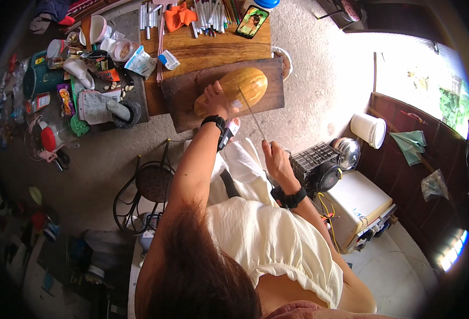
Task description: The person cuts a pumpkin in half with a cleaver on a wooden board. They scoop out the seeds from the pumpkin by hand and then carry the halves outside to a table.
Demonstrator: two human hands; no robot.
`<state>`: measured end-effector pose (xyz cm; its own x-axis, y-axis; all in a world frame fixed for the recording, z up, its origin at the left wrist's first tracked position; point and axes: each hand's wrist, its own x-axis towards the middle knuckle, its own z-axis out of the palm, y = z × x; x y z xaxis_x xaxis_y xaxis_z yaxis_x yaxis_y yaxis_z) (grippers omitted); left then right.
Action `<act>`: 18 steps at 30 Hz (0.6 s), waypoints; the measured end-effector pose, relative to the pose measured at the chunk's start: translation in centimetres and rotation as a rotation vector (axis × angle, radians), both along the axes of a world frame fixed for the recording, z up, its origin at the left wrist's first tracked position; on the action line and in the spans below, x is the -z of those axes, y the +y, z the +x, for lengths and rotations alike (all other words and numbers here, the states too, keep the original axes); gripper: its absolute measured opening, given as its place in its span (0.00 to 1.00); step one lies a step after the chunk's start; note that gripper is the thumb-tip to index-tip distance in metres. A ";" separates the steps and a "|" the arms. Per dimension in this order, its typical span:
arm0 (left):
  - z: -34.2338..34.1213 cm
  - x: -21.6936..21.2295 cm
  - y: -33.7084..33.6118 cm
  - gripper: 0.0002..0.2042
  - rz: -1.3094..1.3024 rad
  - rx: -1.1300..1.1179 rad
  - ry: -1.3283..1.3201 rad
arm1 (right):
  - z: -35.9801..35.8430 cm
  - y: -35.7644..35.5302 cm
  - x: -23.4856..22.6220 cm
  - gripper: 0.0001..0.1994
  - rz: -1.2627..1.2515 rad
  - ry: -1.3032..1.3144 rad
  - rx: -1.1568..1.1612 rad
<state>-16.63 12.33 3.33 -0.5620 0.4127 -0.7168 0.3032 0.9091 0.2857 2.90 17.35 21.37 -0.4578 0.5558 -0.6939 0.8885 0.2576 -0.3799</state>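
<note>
Dark hair (202,276) and a cream blouse (271,239) fill the lower picture, and from them both forearms reach out to a large orange-yellow papaya (239,87) lying lengthwise on a dark wooden cutting board (192,101) on the floor. Left hand (217,101) lies spread over the fruit's near end, pressing it still, while the right hand (276,159) is clenched on the handle of a long knife (253,114) whose tip meets the skin. Cutting cleanly, I judge, calls for fingers kept off the blade's line (the rounded fruit could roll).
</note>
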 end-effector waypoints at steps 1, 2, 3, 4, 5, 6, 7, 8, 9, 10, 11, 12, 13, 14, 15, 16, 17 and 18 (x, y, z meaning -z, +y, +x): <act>0.0 0.0 0.0 0.63 0.010 -0.001 -0.002 | -0.1 0.0 0.0 0.26 0.002 -0.001 0.002; -0.1 0.0 0.0 0.63 0.012 0.002 -0.003 | -0.3 -0.1 -0.1 0.26 0.008 -0.022 -0.003; 0.0 0.2 0.0 0.63 0.009 -0.005 0.001 | -0.6 0.0 -0.2 0.26 0.014 -0.042 -0.010; 0.0 0.4 0.0 0.63 0.005 -0.010 0.005 | -0.7 0.0 -0.3 0.26 0.016 -0.042 -0.010; 0.0 0.6 -0.1 0.63 0.007 -0.009 0.005 | -0.9 0.0 -0.4 0.26 0.008 -0.061 -0.011; 0.0 0.8 -0.2 0.63 0.046 -0.026 -0.007 | -1.0 0.1 -0.4 0.27 0.002 -0.081 -0.008; -0.1 0.9 -0.2 0.64 0.084 -0.042 -0.019 | -1.1 0.2 -0.3 0.27 0.006 -0.082 -0.001; -0.1 1.0 -0.2 0.64 0.087 -0.035 -0.020 | -1.2 0.3 -0.2 0.27 0.008 -0.068 -0.015; -0.1 0.9 -0.4 0.63 0.094 -0.029 -0.018 | -1.3 0.4 0.0 0.28 0.008 -0.056 -0.028; -0.1 0.9 -0.3 0.63 0.100 -0.022 -0.017 | -1.5 0.7 0.0 0.28 0.010 -0.057 -0.021; -0.2 0.8 -0.2 0.63 0.101 -0.015 -0.018 | -1.8 1.0 0.0 0.29 0.001 -0.075 -0.021; -0.1 0.8 -0.2 0.63 0.085 -0.023 -0.019 | -2.0 1.2 0.0 0.29 -0.010 -0.094 -0.022; -0.2 0.8 -0.1 0.63 0.068 -0.031 -0.019 | -2.1 1.1 0.2 0.29 -0.010 -0.096 -0.018; 0.0 0.8 -0.2 0.63 0.067 -0.027 -0.021 | -2.3 0.9 0.6 0.29 0.017 -0.099 -0.027; 0.0 0.3 -0.1 0.61 0.063 -0.010 0.013 | -2.5 0.7 0.9 0.30 0.044 -0.103 -0.030; -0.1 -0.1 0.0 0.59 0.059 0.006 0.046 | -2.7 0.7 1.0 0.30 0.042 -0.105 -0.018; -0.6 -0.3 0.2 0.59 0.059 0.017 0.044 | -3.0 0.7 1.1 0.29 0.050 -0.110 -0.018; -1.2 -0.6 0.3 0.57 0.047 -0.006 -0.005 | -3.1 0.9 1.2 0.29 0.058 -0.116 -0.020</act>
<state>-17.82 12.65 3.92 -0.5606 0.4428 -0.6997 0.2962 0.8963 0.3299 -0.24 18.26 20.20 -0.3877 0.5881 -0.7098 0.9200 0.2944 -0.2586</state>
